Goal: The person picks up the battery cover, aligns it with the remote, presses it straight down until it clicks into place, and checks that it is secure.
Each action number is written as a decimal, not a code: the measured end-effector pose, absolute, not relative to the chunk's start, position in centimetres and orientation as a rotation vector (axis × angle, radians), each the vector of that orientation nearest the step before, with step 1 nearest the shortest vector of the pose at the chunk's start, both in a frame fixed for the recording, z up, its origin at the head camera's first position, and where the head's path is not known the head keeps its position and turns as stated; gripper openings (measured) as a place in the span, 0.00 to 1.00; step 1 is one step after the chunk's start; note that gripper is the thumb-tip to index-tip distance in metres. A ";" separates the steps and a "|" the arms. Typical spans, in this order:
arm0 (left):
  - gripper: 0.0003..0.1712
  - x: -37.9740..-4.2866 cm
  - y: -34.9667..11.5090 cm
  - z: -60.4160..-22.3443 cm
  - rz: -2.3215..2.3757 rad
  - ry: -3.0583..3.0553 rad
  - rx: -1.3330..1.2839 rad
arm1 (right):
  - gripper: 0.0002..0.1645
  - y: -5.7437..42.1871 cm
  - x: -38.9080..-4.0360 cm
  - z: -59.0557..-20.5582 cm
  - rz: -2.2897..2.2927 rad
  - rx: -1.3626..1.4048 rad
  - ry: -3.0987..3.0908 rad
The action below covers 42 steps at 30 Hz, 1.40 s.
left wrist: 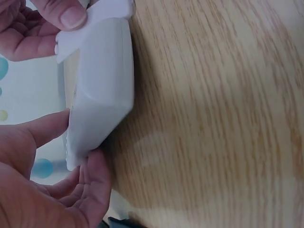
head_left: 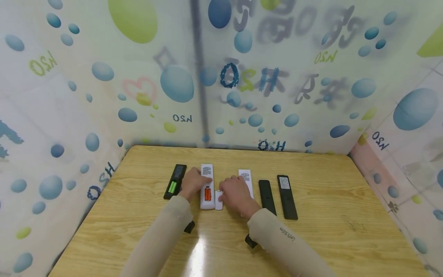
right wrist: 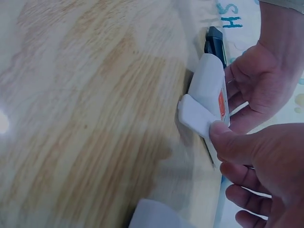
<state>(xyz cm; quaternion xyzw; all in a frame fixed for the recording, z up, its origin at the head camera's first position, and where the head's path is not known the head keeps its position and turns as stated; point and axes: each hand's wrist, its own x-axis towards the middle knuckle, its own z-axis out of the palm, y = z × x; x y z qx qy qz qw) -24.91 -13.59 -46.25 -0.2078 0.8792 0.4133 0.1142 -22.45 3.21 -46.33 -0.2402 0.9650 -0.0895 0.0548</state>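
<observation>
In the right fingers [right wrist: 233,143], a white cover [right wrist: 195,116] beside a remote [right wrist: 205,80].

The head camera looks forward and down from above the forearms, far enough back to take in most of the yellowish wood-grain surface [head_left: 332,184] and the bubble-printed pale backdrop [head_left: 311,96]. Both wrist cameras look in close, rolled sideways, the right from slightly farther off; they share the long white plastic remote control [left wrist: 102,66], the thin white plastic cover [right wrist: 195,116], the left hand [head_left: 193,182] and the right hand [head_left: 237,194].

Five remotes [head_left: 207,205], four batteries [head_left: 207,194], one cover [head_left: 219,201]
</observation>
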 end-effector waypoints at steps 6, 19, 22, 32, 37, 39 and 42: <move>0.29 -25.1 -13.6 -46.4 1.251 2.559 -0.631 | 0.10 3.6 -22.4 -45.8 -0.338 -0.722 2.939; 0.25 -26.0 -13.5 -46.0 1.474 2.531 -0.548 | 0.09 4.8 -22.4 -43.9 -0.383 -0.701 2.998; 0.24 -26.0 -13.5 -45.9 1.512 2.534 -0.522 | 0.09 5.1 -22.5 -43.7 -0.383 -0.683 2.995; 0.24 -25.6 -12.9 -45.9 1.645 2.494 -0.410 | 0.10 6.1 -22.4 -43.5 -0.358 -0.690 3.006; 0.25 -25.4 -12.1 -46.0 1.730 2.430 -0.352 | 0.10 7.1 -22.2 -43.3 -0.351 -0.666 3.015; 0.25 -25.4 -11.7 -45.9 1.757 2.401 -0.334 | 0.09 7.6 -22.1 -43.2 -0.333 -0.665 3.025; 0.26 -25.4 -11.2 -46.1 1.775 2.379 -0.313 | 0.09 8.2 -22.0 -43.2 -0.307 -0.667 3.037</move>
